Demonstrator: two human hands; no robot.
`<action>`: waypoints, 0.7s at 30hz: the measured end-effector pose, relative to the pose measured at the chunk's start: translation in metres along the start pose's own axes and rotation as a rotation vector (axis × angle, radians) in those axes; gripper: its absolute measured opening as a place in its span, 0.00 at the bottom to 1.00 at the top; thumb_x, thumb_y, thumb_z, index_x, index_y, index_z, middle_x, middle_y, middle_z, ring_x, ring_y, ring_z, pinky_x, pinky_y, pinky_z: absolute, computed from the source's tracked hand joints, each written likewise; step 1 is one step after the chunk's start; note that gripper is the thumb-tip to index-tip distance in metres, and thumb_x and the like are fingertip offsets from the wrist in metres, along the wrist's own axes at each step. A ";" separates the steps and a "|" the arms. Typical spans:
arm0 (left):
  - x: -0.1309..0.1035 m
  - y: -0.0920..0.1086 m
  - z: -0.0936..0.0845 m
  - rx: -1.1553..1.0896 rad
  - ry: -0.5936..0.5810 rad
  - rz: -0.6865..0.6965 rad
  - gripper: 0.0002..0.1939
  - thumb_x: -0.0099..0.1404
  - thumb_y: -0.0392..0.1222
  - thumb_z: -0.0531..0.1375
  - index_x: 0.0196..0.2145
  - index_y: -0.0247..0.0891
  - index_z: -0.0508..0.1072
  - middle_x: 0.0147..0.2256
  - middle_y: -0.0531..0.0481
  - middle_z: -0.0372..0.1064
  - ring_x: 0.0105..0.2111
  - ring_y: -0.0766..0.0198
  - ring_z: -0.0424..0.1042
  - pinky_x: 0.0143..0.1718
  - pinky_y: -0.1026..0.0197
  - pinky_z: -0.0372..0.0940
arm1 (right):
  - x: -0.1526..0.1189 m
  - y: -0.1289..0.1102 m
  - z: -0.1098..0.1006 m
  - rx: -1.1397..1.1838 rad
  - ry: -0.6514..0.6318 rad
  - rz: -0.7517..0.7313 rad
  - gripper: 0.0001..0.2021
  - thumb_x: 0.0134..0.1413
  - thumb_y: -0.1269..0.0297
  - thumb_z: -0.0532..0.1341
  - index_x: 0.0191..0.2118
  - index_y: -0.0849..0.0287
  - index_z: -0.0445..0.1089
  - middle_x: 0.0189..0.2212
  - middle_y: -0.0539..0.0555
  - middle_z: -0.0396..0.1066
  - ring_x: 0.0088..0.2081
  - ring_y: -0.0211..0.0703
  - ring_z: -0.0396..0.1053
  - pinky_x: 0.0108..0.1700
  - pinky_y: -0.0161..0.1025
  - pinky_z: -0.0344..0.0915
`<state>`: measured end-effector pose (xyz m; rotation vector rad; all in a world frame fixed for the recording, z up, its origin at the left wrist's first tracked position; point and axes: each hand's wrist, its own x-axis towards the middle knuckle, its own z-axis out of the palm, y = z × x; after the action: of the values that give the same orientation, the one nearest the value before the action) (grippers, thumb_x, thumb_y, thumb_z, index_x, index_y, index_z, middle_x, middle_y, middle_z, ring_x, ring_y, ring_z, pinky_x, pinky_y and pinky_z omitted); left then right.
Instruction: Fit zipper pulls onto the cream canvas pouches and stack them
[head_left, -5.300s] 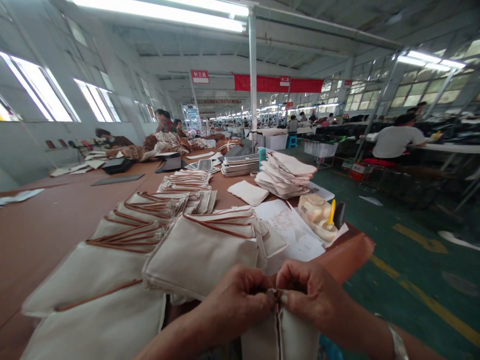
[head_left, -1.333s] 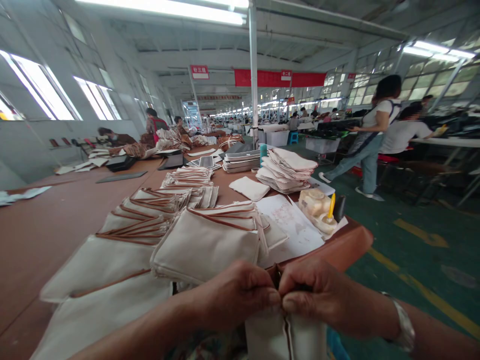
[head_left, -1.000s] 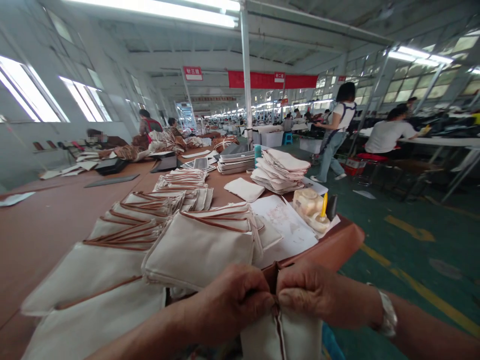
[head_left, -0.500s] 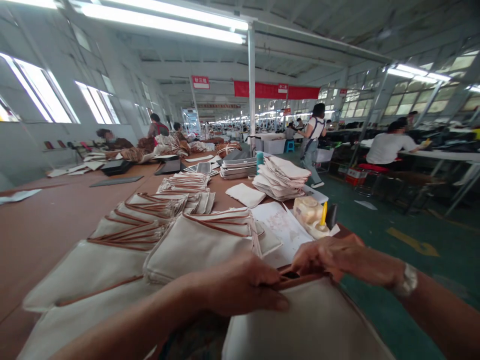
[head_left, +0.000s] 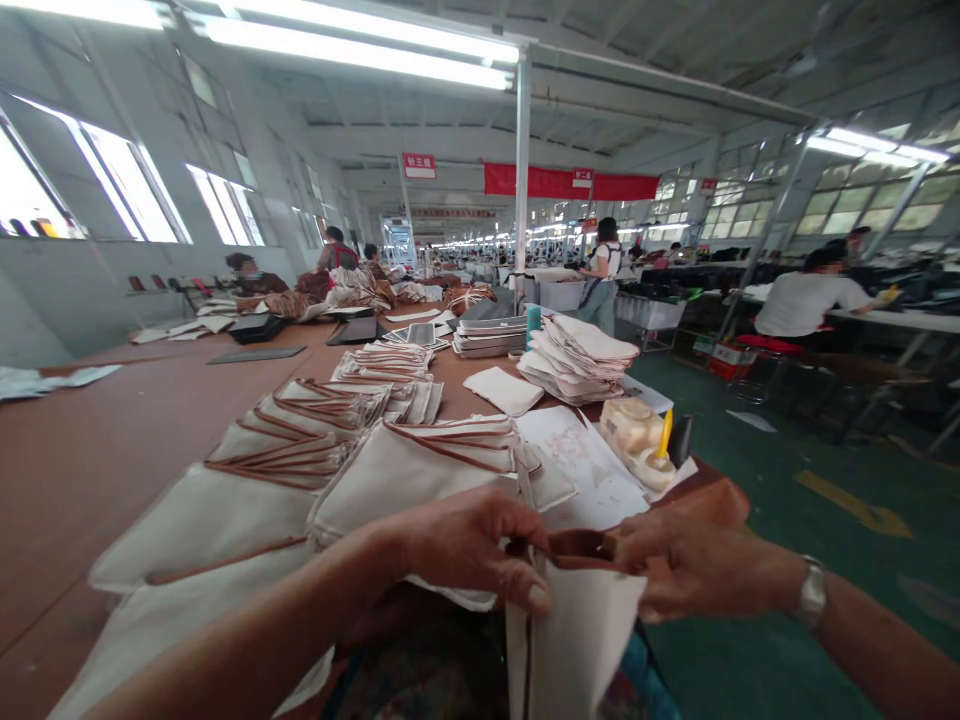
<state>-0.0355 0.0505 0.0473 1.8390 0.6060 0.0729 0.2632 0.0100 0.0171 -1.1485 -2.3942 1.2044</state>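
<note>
A cream pouch (head_left: 589,625) with brown edging hangs above my lap, turned so that a narrow side with a dark seam shows. My left hand (head_left: 476,550) is closed on its upper left edge, with the thumb lying along the outside. At the upper right, my right hand (head_left: 694,565) grips the brown rim, its fingertips partly hidden by the pouch. The mouth gapes between both hands, showing brown inside. Just beyond my left hand is a stack of similar cream pouches (head_left: 420,480) with brown trim.
More pouches (head_left: 262,510) lie overlapped on the brown table (head_left: 172,430). Farther back are cream panels (head_left: 577,350) and a stained white sheet (head_left: 574,455). A glue container (head_left: 637,440) with a yellow-handled tool stands near the right edge. Several people work beyond.
The pouch has turned from its broad face to a narrow side, and its mouth has widened. My view has shifted slightly left. A person at the back has turned towards a bin.
</note>
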 end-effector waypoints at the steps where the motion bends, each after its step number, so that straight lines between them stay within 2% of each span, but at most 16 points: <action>1: 0.008 0.007 0.009 -0.012 0.011 0.024 0.27 0.50 0.62 0.70 0.36 0.34 0.77 0.26 0.56 0.64 0.27 0.68 0.59 0.27 0.69 0.55 | 0.004 -0.011 0.005 0.057 0.016 -0.040 0.15 0.52 0.54 0.66 0.40 0.59 0.76 0.36 0.53 0.72 0.38 0.47 0.68 0.41 0.37 0.62; 3: 0.020 0.015 0.021 -0.036 0.009 0.059 0.28 0.46 0.62 0.71 0.32 0.34 0.75 0.24 0.58 0.60 0.25 0.70 0.55 0.24 0.68 0.51 | 0.013 -0.032 0.017 0.243 0.039 -0.143 0.18 0.57 0.51 0.63 0.46 0.59 0.73 0.38 0.53 0.71 0.39 0.46 0.66 0.42 0.38 0.62; 6: 0.025 0.011 0.028 -0.092 0.013 0.025 0.28 0.43 0.62 0.72 0.28 0.34 0.72 0.23 0.59 0.57 0.24 0.70 0.52 0.22 0.67 0.47 | 0.021 -0.046 0.038 0.405 0.012 -0.182 0.17 0.59 0.50 0.61 0.39 0.62 0.71 0.30 0.48 0.63 0.31 0.39 0.59 0.33 0.33 0.58; 8: 0.022 0.002 0.028 -0.141 0.041 -0.016 0.27 0.43 0.61 0.73 0.28 0.34 0.72 0.23 0.59 0.56 0.24 0.70 0.51 0.22 0.67 0.46 | 0.023 -0.041 0.050 0.450 0.025 -0.169 0.16 0.58 0.51 0.63 0.33 0.62 0.67 0.27 0.46 0.56 0.29 0.36 0.52 0.29 0.32 0.52; 10: 0.017 -0.005 0.026 -0.183 0.065 -0.022 0.26 0.45 0.58 0.73 0.29 0.34 0.72 0.24 0.59 0.56 0.24 0.71 0.51 0.22 0.67 0.45 | 0.023 -0.032 0.058 0.502 0.081 -0.170 0.16 0.59 0.52 0.62 0.31 0.61 0.64 0.27 0.46 0.53 0.29 0.36 0.50 0.28 0.32 0.50; 15: 0.014 -0.006 0.021 -0.228 0.043 -0.051 0.20 0.53 0.54 0.69 0.33 0.32 0.76 0.25 0.56 0.62 0.25 0.70 0.55 0.25 0.67 0.49 | 0.025 -0.021 0.063 0.506 0.138 -0.153 0.17 0.63 0.50 0.57 0.30 0.59 0.63 0.29 0.47 0.55 0.31 0.38 0.52 0.32 0.33 0.53; 18: 0.019 -0.005 0.020 -0.193 0.094 -0.099 0.16 0.56 0.49 0.65 0.34 0.32 0.78 0.24 0.56 0.62 0.25 0.70 0.55 0.25 0.67 0.50 | 0.026 -0.020 0.062 0.458 0.184 -0.148 0.18 0.64 0.51 0.55 0.27 0.58 0.59 0.28 0.47 0.54 0.31 0.39 0.52 0.35 0.34 0.54; 21: 0.025 -0.004 0.021 -0.116 0.143 -0.130 0.10 0.56 0.41 0.60 0.32 0.33 0.77 0.22 0.57 0.60 0.24 0.70 0.54 0.23 0.67 0.49 | 0.025 -0.019 0.063 0.520 0.220 -0.131 0.16 0.64 0.53 0.56 0.29 0.59 0.61 0.29 0.48 0.56 0.31 0.39 0.54 0.34 0.34 0.54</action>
<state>-0.0085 0.0435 0.0299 1.6875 0.8038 0.1506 0.2045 -0.0144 -0.0123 -0.8873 -1.8093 1.4507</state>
